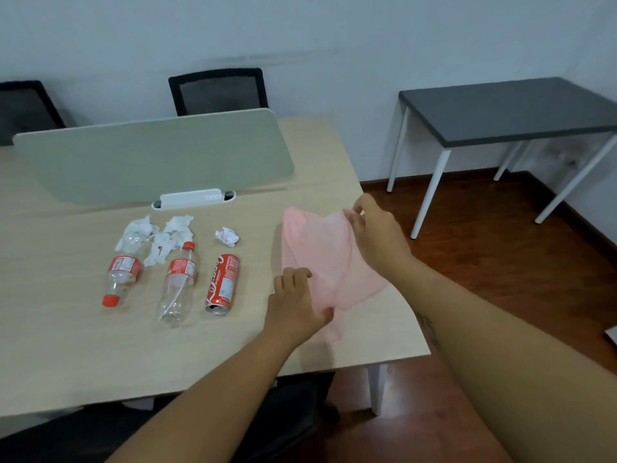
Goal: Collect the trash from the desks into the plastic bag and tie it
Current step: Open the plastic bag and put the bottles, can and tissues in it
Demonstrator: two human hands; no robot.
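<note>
Desk: both hands grip pink bag beside can, bottles.

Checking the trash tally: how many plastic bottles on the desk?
2. Left bottle lies cap toward the camera; middle bottle lies cap away, beside the can. None visibly hidden.

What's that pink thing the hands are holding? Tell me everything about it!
It is a thin, see-through pink plastic bag. It looks soft, limp and crinkly, and nothing shows inside it. It hangs spread out over the right end of the pale wooden desk. The left hand pinches its lower edge and the right hand pinches a top corner. It sits apart from the trash to its left.
</note>
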